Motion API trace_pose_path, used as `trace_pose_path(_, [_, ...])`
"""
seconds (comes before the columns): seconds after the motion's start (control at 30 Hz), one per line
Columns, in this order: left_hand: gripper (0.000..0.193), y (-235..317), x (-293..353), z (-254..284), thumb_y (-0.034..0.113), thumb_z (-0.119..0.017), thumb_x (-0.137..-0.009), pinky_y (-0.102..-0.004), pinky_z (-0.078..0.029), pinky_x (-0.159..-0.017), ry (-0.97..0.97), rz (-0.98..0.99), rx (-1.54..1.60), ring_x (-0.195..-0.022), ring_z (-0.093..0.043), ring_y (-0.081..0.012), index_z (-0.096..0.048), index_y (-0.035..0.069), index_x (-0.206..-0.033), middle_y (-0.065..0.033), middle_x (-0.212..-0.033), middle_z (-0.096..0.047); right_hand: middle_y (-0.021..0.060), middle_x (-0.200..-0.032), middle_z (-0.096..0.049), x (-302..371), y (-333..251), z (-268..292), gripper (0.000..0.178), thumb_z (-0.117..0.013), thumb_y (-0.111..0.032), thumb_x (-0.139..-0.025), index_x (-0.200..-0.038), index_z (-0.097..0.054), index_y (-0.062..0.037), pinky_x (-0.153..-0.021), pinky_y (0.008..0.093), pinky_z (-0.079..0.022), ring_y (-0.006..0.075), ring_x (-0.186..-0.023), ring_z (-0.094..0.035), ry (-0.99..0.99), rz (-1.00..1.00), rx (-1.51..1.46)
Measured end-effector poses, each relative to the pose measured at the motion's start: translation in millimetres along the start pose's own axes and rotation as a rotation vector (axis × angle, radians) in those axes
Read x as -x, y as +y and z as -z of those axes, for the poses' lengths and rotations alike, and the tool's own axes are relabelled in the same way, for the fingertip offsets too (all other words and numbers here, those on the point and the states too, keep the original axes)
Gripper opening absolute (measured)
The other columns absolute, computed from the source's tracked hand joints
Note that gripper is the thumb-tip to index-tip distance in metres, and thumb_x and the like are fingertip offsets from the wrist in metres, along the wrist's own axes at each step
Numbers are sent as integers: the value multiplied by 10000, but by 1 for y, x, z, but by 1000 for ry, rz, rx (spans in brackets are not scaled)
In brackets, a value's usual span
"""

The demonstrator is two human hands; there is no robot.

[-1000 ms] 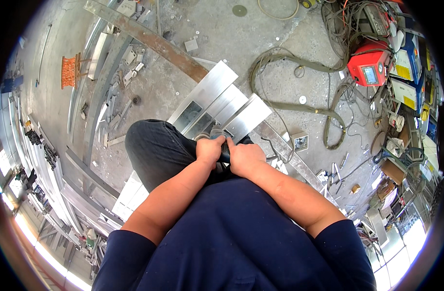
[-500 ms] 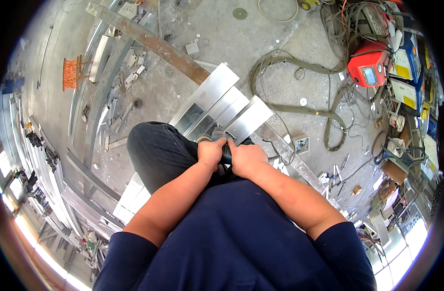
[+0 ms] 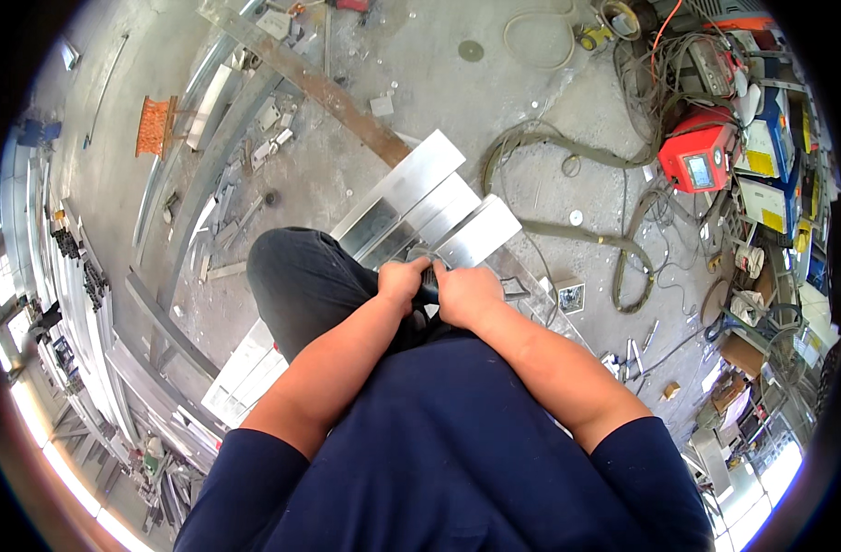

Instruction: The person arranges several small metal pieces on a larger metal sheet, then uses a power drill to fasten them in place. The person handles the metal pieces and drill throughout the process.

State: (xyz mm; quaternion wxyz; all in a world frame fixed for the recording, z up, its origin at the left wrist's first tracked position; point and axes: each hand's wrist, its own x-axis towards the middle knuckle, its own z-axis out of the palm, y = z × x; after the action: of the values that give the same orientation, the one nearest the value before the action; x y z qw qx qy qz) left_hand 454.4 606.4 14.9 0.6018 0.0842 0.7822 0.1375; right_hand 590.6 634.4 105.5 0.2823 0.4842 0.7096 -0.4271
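Both of my hands are closed around a small power tool, seemingly an angle grinder [image 3: 428,291], with a grey head and a dark body. My left hand [image 3: 401,283] grips it from the left, and my right hand [image 3: 466,294] wraps it from the right. Much of the tool is hidden by my fingers. It is held over several silver metal profiles [image 3: 446,204] lying side by side, which run under my bent left knee [image 3: 296,276]. Their near ends [image 3: 246,373] show again to the left of my left forearm.
A rusty flat steel bar [image 3: 347,110] stretches off beyond the profiles. Thick hoses [image 3: 577,230] loop over the floor at right, leading toward a red machine with a screen [image 3: 701,156]. Long metal lengths [image 3: 108,340] are stacked at far left. Scraps and an orange object [image 3: 154,127] lie about.
The whole view has shifted slightly, so the floor and profiles sit a little lower and to the right. Both hands keep their hold on the grinder, the right wrist slightly turned.
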Motion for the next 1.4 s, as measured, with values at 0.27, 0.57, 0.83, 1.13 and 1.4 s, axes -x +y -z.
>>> trace_pose_path(0.27, [298, -1, 9, 1, 177, -731, -839, -362, -519, -621, -62, 34, 18, -716, -662, -211, -672, -88, -962, -135, -887, -688, 152, -919, -715, 9, 8, -9, 724, -621, -172, -756, -1441, -412, -71, -739, 413, -544, 316, -845, -700, -4, 8, -55])
trace_pose_path(0.57, [353, 98, 127, 87, 235, -707, -891, -269, -502, -753, -133, -622, -232, -819, -620, -134, -680, -21, -1133, -53, -879, -690, 240, -993, -682, 61, 55, 9, 651, -632, -205, -752, -1375, -484, -89, -857, 452, -522, 413, -940, -651, 113, -167, -439])
trace_pose_path(0.83, [336, -62, -63, 277, 260, -553, -982, -310, -481, -904, 117, -156, 177, -1023, -629, -180, -638, -9, -1165, -101, -1070, -682, 104, -805, -665, 97, 116, 2, 441, -677, -118, -729, -1149, -611, 0, -599, 295, -500, 156, -613, -618, 325, -280, -1127])
trace_pose_path(1.13, [337, -130, -16, 161, 262, -554, -981, -312, -481, -902, 10, -143, -139, -1018, -628, -179, -639, -11, -1160, -100, -1065, -682, 82, -824, -644, 118, 158, -13, 315, -669, -62, -759, -1045, -573, 30, -530, 295, -526, 122, -594, -569, 477, -254, -1418])
trace_pose_path(1.4, [338, -134, 29, 184, 263, -555, -979, -313, -481, -900, 77, -212, -246, -1014, -627, -178, -639, -13, -1155, -98, -1060, -682, 64, -771, -614, 106, 169, -14, 260, -667, -46, -756, -985, -577, 38, -533, 298, -538, 113, -568, -541, 480, -176, -1446])
